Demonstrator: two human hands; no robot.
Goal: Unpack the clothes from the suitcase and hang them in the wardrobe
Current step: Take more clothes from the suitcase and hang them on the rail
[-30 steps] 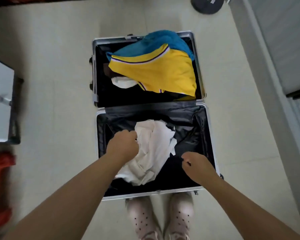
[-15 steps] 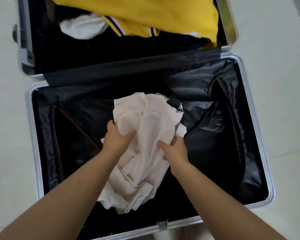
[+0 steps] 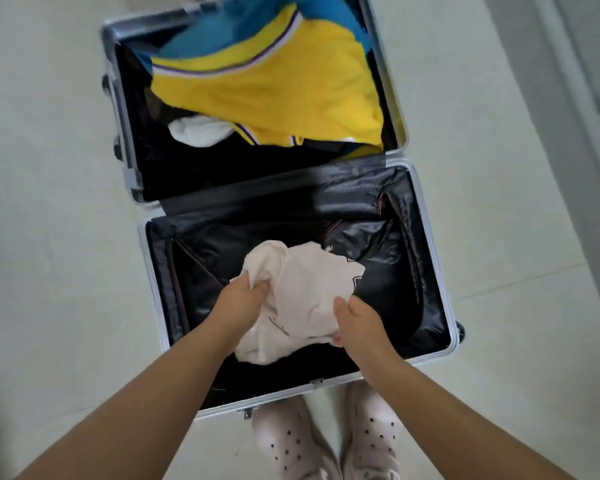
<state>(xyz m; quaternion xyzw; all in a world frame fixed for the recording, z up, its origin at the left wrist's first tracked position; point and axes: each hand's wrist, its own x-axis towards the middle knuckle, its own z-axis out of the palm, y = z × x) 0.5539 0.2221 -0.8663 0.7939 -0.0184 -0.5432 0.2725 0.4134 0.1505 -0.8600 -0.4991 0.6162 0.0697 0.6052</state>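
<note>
While both the left hand (image 3: 242,299) and right hand (image 3: 359,323) grip the cream garment (image 3: 305,292), their fingertips stay buried.

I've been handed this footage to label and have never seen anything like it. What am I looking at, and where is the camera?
No machine here: a person wears a camera on the head, looking down at their own arms and shoes. An open suitcase lies on the floor. In its near half, the left hand and right hand both grip a crumpled cream garment. The far half holds a yellow shirt, a blue garment and something white.
</note>
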